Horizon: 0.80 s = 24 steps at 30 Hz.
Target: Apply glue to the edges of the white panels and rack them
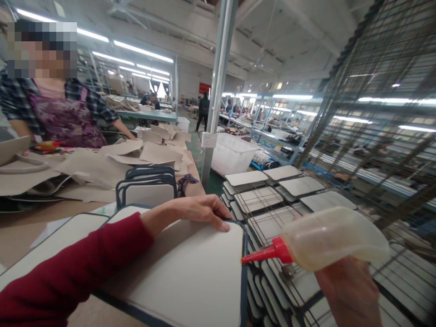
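Observation:
A pale rectangular panel [190,272] with rounded corners and a dark blue edge lies tilted before me. My left hand [207,211] grips its far edge near the right corner, thumb on the pale face and fingers hidden beyond the rim. In my right hand [350,281] is a translucent squeeze bottle [335,238], partly filled with yellowish liquid and held on its side. Its red nozzle [260,253] points left, with the tip at the panel's right border. More pale panels with dark edges [54,240] lie to the left, and several stand upright [148,193] behind.
Stacked panels on wire racks [262,200] fill the right side, beneath a raised wire rack [384,91]. A metal post [218,86] and a white bin [231,152] stand beyond. Grey-beige sheets [91,168] cover the left table, where a co-worker in an apron [64,113] stands.

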### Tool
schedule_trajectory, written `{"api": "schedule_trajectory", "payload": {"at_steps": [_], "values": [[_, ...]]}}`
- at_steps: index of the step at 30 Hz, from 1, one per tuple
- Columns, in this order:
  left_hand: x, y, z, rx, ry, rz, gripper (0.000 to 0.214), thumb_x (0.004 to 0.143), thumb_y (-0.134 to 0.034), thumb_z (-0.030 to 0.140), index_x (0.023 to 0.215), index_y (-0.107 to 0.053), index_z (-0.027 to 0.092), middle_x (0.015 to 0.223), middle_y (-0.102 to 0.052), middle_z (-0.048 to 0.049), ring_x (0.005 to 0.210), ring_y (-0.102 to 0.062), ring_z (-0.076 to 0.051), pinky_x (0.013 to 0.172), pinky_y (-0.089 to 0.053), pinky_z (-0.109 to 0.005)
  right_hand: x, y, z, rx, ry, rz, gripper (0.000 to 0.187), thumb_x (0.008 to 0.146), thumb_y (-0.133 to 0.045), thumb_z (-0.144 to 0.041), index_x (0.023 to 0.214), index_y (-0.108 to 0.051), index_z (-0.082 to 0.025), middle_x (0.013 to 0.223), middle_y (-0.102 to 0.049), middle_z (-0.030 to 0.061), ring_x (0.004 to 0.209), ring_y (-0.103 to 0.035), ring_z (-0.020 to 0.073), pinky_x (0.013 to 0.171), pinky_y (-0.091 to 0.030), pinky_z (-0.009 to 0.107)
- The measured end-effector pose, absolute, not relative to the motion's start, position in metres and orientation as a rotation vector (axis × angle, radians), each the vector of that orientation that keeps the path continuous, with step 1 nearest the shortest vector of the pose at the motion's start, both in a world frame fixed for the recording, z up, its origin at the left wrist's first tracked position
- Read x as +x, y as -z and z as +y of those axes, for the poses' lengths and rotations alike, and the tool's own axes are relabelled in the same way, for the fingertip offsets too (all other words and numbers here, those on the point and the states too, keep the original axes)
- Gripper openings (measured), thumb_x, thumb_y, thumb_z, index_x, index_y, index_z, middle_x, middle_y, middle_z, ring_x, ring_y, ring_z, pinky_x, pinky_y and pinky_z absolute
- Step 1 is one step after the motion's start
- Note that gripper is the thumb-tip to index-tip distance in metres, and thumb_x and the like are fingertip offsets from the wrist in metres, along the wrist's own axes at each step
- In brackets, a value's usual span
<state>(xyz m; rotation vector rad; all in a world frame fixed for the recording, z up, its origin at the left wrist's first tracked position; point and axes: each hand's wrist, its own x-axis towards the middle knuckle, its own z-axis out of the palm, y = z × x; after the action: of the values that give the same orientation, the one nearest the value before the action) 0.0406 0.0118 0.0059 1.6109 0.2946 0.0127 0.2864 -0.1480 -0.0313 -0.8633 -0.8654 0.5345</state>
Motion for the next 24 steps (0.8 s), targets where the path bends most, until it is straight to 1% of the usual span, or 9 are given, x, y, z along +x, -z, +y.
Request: {"api": "schedule_trajectory", "payload": {"at_steps": [2,4,7,10,13,16,17,20,24], "values": [[0.042,-0.005,0.013,1.608,-0.008,0.302,0.023,0.075,-0.072,0.033,0.088,-0.075,0.015,0.074,-0.071,-0.0022,0.06,-0.06,-0.011,0.06,-0.049,-0.017,0.288,0.032,-0.149,-0.845,-0.549,-0.818,0.055,0.057,-0.082,-0.042,0.108,-0.066,-0.03,0.097,-0.071,0.0057,0.085,-0.068,0.027,0.068,-0.059,0.038],[0.042,-0.005,0.014,1.606,0.003,0.303,0.025,0.075,-0.071,0.035,0.089,-0.075,0.015,0.075,-0.072,-0.0029,0.059,-0.061,-0.012,0.059,-0.05,-0.018,0.291,0.034,-0.151,-0.811,-0.564,-0.793,0.06,0.055,-0.083,-0.04,0.112,-0.064,-0.03,0.102,-0.07,0.0049,0.092,-0.067,0.0274,0.07,-0.059,0.038],[0.043,-0.004,0.015,1.6,-0.002,0.304,0.027,0.075,-0.071,0.036,0.09,-0.075,0.014,0.074,-0.072,-0.0035,0.06,-0.062,-0.012,0.057,-0.05,-0.018,0.299,0.041,-0.154,-0.779,-0.603,-0.859,0.061,0.063,-0.079,-0.039,0.12,-0.058,-0.033,0.113,-0.066,0.0014,0.106,-0.061,0.026,0.078,-0.058,0.038],[0.043,-0.003,0.017,1.584,-0.012,0.313,0.028,0.075,-0.071,0.037,0.09,-0.075,0.014,0.075,-0.073,-0.0039,0.061,-0.063,-0.013,0.059,-0.051,-0.019,0.306,0.05,-0.157,-0.789,-0.636,-0.897,0.055,0.07,-0.073,-0.044,0.121,-0.057,-0.033,0.118,-0.063,-0.0001,0.113,-0.057,0.0254,0.088,-0.054,0.041],[0.043,-0.001,0.02,1.554,-0.019,0.326,0.029,0.072,-0.073,0.037,0.089,-0.075,0.014,0.075,-0.073,-0.0049,0.06,-0.064,-0.014,0.058,-0.052,-0.021,0.308,0.054,-0.161,-0.813,-0.619,-0.88,0.05,0.07,-0.074,-0.041,0.117,-0.06,-0.032,0.12,-0.063,0.0017,0.115,-0.056,0.026,0.089,-0.053,0.04],[0.042,0.0,0.021,1.529,-0.036,0.349,0.028,0.071,-0.075,0.036,0.086,-0.075,0.013,0.074,-0.073,-0.0062,0.059,-0.065,-0.015,0.059,-0.053,-0.023,0.306,0.05,-0.164,-0.817,-0.639,-0.871,0.059,0.067,-0.075,-0.041,0.122,-0.058,-0.029,0.12,-0.062,0.0049,0.115,-0.055,0.0288,0.088,-0.053,0.043],[0.042,0.0,0.022,1.521,-0.041,0.357,0.028,0.071,-0.075,0.036,0.085,-0.075,0.012,0.074,-0.073,-0.0064,0.06,-0.065,-0.015,0.06,-0.053,-0.023,0.305,0.049,-0.164,-0.814,-0.65,-0.877,0.061,0.066,-0.075,-0.042,0.123,-0.057,-0.029,0.121,-0.062,0.0049,0.115,-0.055,0.0291,0.088,-0.053,0.044],[0.041,0.001,0.022,1.506,-0.05,0.373,0.027,0.072,-0.074,0.035,0.086,-0.075,0.013,0.074,-0.073,-0.0062,0.061,-0.066,-0.015,0.06,-0.053,-0.022,0.303,0.046,-0.165,-0.823,-0.644,-0.905,0.058,0.065,-0.076,-0.04,0.119,-0.058,-0.032,0.122,-0.061,0.0027,0.114,-0.056,0.0286,0.089,-0.052,0.044],[0.038,0.002,0.024,1.498,-0.055,0.38,0.027,0.071,-0.075,0.035,0.086,-0.075,0.012,0.074,-0.073,-0.007,0.062,-0.066,-0.016,0.06,-0.053,-0.023,0.303,0.047,-0.164,-0.825,-0.623,-0.908,0.061,0.06,-0.078,-0.045,0.116,-0.061,-0.029,0.123,-0.06,0.0038,0.111,-0.058,0.0295,0.088,-0.053,0.045]]}}
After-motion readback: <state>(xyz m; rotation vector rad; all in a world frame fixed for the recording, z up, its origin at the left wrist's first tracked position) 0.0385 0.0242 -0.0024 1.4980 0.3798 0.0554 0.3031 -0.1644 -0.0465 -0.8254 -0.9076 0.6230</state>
